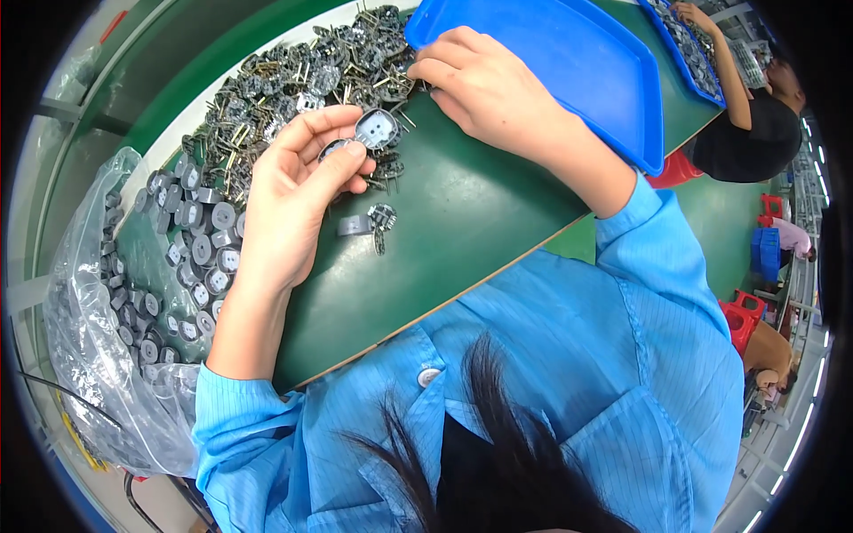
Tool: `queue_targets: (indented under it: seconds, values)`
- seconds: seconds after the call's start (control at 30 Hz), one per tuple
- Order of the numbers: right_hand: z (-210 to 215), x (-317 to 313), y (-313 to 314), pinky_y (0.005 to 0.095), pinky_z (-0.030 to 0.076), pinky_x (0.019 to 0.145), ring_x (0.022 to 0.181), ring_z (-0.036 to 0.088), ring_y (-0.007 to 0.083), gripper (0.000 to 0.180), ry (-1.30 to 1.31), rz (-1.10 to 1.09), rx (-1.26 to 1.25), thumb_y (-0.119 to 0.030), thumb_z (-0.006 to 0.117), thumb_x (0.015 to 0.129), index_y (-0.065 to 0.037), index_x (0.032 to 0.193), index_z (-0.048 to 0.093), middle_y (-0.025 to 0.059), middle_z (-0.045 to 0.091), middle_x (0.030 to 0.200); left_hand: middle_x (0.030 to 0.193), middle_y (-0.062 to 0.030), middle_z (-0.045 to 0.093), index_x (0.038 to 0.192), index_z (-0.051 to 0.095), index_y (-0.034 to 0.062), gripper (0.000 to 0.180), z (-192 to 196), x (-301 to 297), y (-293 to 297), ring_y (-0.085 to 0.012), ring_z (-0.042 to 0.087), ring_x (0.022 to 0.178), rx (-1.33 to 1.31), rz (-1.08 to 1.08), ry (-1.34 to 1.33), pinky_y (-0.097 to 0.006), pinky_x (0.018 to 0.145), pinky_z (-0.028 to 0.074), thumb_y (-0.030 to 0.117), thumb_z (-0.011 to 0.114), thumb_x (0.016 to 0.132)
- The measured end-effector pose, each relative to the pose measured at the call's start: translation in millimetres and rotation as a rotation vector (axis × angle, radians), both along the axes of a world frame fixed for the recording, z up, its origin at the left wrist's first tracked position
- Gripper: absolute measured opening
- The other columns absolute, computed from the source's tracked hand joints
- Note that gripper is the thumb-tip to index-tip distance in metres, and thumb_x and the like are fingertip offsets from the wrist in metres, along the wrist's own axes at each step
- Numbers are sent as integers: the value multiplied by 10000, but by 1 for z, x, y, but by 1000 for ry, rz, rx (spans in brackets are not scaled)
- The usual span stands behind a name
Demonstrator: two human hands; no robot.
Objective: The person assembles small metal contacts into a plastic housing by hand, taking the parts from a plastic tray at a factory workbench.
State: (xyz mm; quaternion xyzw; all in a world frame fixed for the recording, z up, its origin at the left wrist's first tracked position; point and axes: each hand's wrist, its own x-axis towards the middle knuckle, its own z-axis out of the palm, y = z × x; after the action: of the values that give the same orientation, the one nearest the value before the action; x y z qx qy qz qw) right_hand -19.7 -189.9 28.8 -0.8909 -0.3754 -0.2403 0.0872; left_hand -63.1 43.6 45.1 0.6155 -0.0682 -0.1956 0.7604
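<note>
My left hand (298,182) is closed around a round dark-rimmed part with a pale face (377,130), held up between thumb and fingers. A second round part (334,149) is partly covered by the thumb. My right hand (493,89) is bent over the near edge of a heap of small round circuit boards with metal pins (311,80). Its fingers are curled together, and what is between the tips is hidden. Below the left hand, a grey cylindrical piece (355,225) lies beside a small round circuit board (382,216) on the green table (453,213).
Many grey ring-shaped pieces (203,249) lie to the left, some on a clear plastic bag (98,346). A blue tray (569,53) stands at the far right. Beyond it, another person's arm (730,75) reaches to a second, filled blue tray (684,53). Red stools (742,315) stand behind.
</note>
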Motion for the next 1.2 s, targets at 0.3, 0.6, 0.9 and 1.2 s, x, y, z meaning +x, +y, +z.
queue_targets:
  seconds: [0.3,0.6,0.9,1.2]
  values:
    - [5,-45,-13,298,469,593,723,598,186,125,539,-137,383,-15,606,776,-27,897,634,71,628,841,1036,-95,564,1155,532,-41,299,-8,-6,-3,-134,602,850,34,-24,-70,-230,730,498,35,582,869]
    - [11,-34,-16,312,512,697,730,646,186,187,715,-224,582,-94,605,749,-11,907,662,106,671,791,1026,-83,565,1139,548,-40,285,-9,-9,-9,-126,598,848,83,-11,-128,-227,725,494,34,586,866]
    - [10,-77,-30,190,469,619,717,575,52,125,865,-339,558,-52,598,855,20,953,629,17,626,804,994,-72,583,1156,540,-23,288,-6,-19,-9,-110,589,835,92,-85,-131,-227,735,480,48,572,878]
    - [-5,-76,-32,271,478,624,691,563,153,243,539,-393,533,-167,684,779,-11,962,646,62,629,824,985,-66,602,1154,546,-20,275,-9,-14,-9,-111,606,849,53,-64,-73,-229,762,498,54,566,890]
